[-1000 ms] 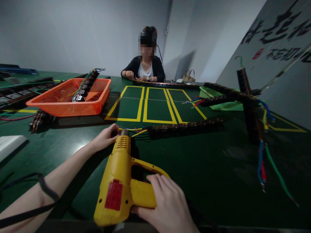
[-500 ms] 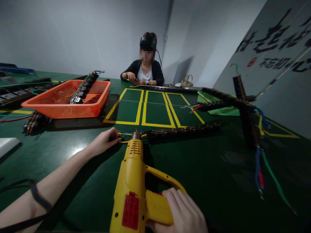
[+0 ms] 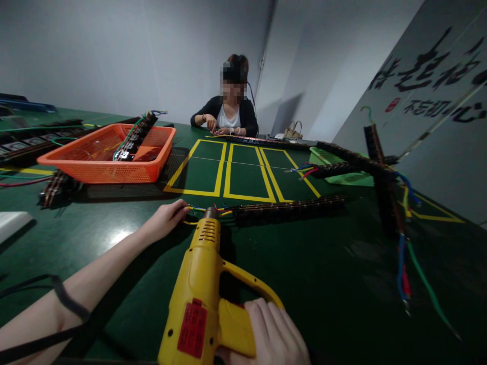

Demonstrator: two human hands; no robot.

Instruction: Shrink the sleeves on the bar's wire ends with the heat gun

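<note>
My right hand (image 3: 272,337) grips the handle of a yellow heat gun (image 3: 203,294) at the bottom middle. Its metal nozzle points away from me at a bundle of coloured wires (image 3: 201,209). Those wires come out of the near end of a long dark strip (image 3: 289,207) lying across the green table (image 3: 327,263). My left hand (image 3: 165,219) reaches in from the left, fingers closed on the wire ends just beside the nozzle. A black strap crosses my left forearm.
An orange mesh basket (image 3: 95,170) with a strip inside stands at the left, more strips beside it. Yellow taped rectangles (image 3: 243,167) mark the table's middle. A pile of crossed dark strips (image 3: 376,167) with dangling wires stands at the right over a green tray. Opposite, a person (image 3: 228,109) works seated.
The heat gun swung from left of the wires to point straight at them, then drew slightly back. My left hand stayed on the wire ends. The view tilted a little.
</note>
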